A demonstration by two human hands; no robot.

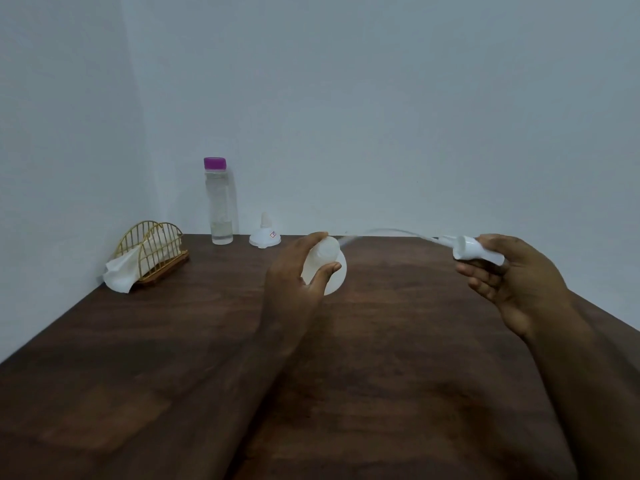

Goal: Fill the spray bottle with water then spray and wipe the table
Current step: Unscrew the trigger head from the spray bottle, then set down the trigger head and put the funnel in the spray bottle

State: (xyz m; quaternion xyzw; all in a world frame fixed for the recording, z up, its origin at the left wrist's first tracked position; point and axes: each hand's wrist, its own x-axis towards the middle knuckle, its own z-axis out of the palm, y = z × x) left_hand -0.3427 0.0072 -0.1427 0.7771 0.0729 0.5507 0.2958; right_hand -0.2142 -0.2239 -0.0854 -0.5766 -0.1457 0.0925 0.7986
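Spray bottle (329, 268), open, tilted: gripped by left hand (294, 275), right of the water bottle (219, 202) and nearer. Spray head (476, 252): held in right hand (512, 275), farther right. Hazard: dip tube (391, 232), tip at the neck, could be snagged, flicking drops.

Two hands: left hand (291, 282), right hand (519, 282). One spray bottle (329, 252), one spray head (479, 252), one water bottle (219, 202), one funnel (265, 236), one napkin holder (152, 249) at ten o'clock.

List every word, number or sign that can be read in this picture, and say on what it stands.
No text can be read.
Small square sticker on the white plastic funnel: red-edged mark, too small and blurred to read.
Clear water bottle with purple cap: no label visible.
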